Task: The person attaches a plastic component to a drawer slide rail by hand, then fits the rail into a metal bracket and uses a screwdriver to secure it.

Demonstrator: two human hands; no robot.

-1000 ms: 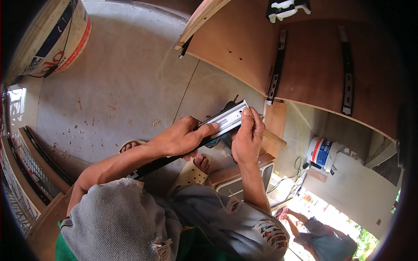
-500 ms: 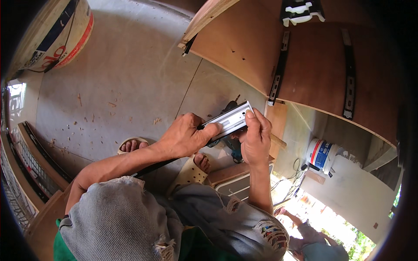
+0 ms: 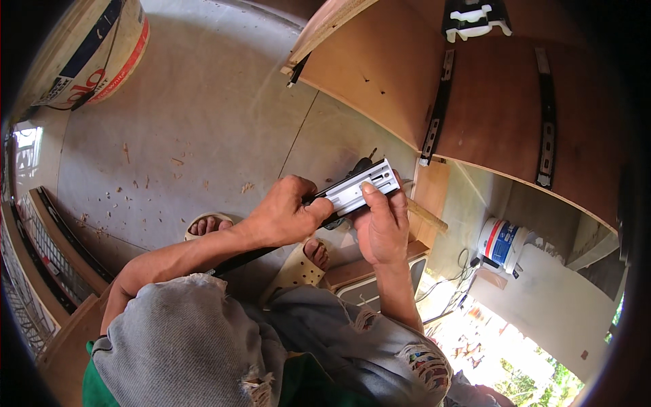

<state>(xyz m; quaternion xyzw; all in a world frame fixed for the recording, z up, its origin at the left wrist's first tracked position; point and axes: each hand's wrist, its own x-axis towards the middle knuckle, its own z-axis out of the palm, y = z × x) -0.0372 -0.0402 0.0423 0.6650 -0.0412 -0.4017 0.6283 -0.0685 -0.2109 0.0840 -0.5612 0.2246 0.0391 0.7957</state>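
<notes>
Silver, ribbed metal forms the rail (image 3: 358, 190), pinched by the left hand (image 3: 285, 214) and clasped by the right hand (image 3: 383, 227). Bare floor (image 3: 203, 122) is seen leftward; a panel (image 3: 502, 102) is near, rightward.

Both hands gripped a silver drawer slide (image 3: 358, 190): left hand (image 3: 285, 214) on its near-left part, right hand (image 3: 382, 227) under its far-right end. Plywood panel (image 3: 488, 102) far right.

Wood chips (image 3: 146, 178) on concrete floor (image 3: 224, 102)
</notes>
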